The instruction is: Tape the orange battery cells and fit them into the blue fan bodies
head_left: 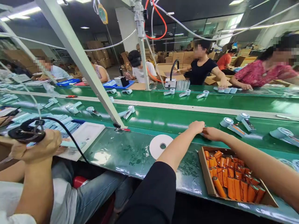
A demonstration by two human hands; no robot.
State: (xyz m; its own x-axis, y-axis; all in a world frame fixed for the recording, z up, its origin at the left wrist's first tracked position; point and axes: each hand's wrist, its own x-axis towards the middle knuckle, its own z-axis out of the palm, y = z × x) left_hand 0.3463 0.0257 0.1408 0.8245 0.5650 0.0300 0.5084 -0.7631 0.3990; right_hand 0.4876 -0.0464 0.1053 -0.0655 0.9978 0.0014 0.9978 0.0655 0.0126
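Above the near edge of the green belt, my left hand (196,127) and my right hand (213,133) are close together with their fingers closed. Whatever lies between the fingertips is mostly hidden; only a small pale bit shows. Below my left forearm a flat white roll (154,147) with a hole in its middle lies on the bench, partly covered by the arm. An open cardboard box (205,174) full of orange wire-leaded battery packs (230,186) stands under my right forearm. Right of my hands, light-blue round-headed device parts (226,122) rest on the belt.
The green conveyor (158,119) runs across, carrying more light-blue parts. A slanted metal post (86,65) rises at left. A co-worker's hand (46,144) grips a black hanging tool (26,132) beside a white tray (92,137). Other people sit across the belt. Red-handled pliers (123,129) lie nearby.
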